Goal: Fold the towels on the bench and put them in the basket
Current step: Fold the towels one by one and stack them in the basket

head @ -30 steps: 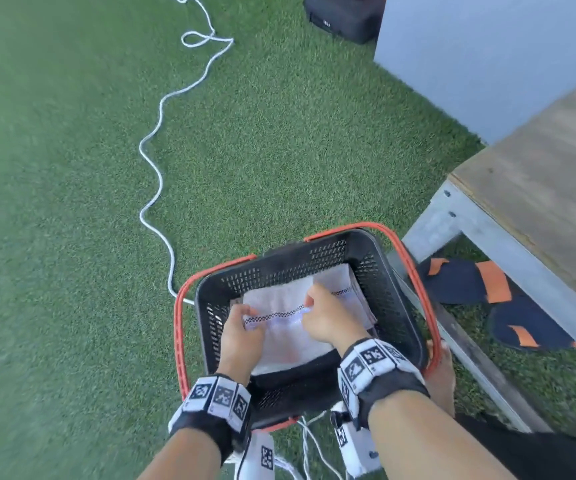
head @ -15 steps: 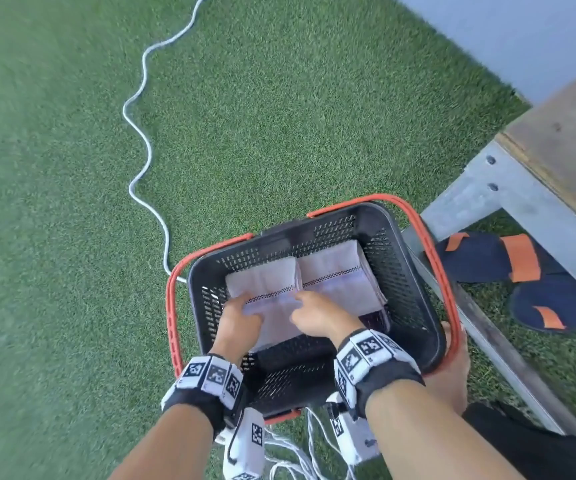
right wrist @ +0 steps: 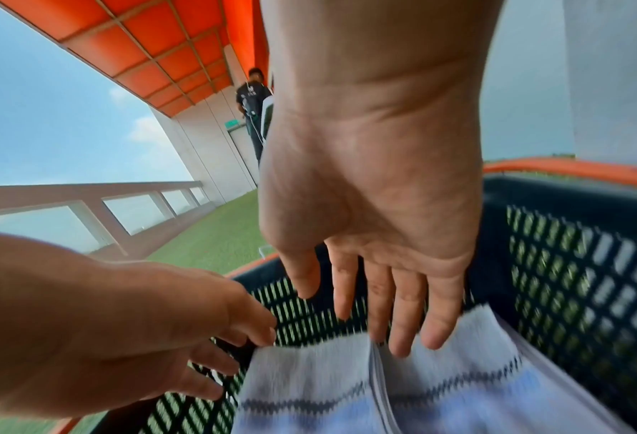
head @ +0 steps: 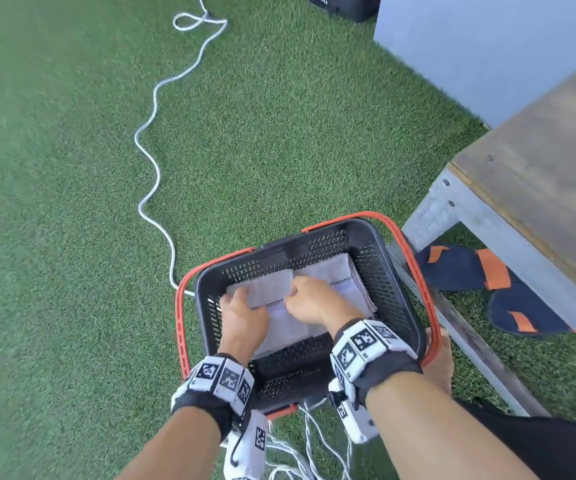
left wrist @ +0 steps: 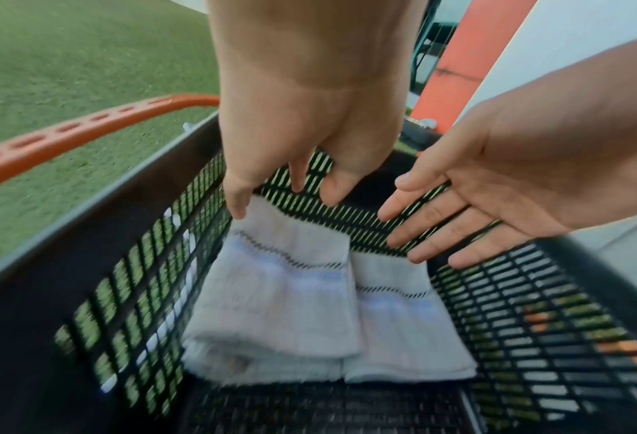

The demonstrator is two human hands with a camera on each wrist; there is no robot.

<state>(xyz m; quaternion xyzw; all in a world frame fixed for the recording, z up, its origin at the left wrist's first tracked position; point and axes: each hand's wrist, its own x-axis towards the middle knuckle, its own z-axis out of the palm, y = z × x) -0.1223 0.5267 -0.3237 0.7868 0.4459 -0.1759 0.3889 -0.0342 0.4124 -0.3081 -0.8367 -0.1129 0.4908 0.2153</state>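
Note:
A black mesh basket (head: 397,306) with orange handles stands on the grass by the bench (head: 539,188). Two folded white towels with a dark stitched stripe lie side by side in it, the left towel (head: 266,285) and the right towel (head: 342,275). My left hand (head: 238,303) reaches into the basket with relaxed fingers, and a fingertip (left wrist: 238,211) touches the left towel's (left wrist: 283,293) far corner. My right hand (head: 304,296) hovers with straight fingers (right wrist: 402,337) over the seam between the towels, at the right towel's (right wrist: 495,381) far edge. Neither hand holds anything.
A white rope (head: 155,168) snakes across the grass to the basket's left side. Dark sandals with orange straps (head: 470,271) lie under the bench. A bare foot (head: 440,362) is beside the basket. A black bag (head: 345,5) and a grey wall (head: 487,46) lie beyond. A person (right wrist: 251,99) stands far off.
A second ago both hands held a towel low in the basket. It now lies flat beside the other towel, and the fingers have let go of it.

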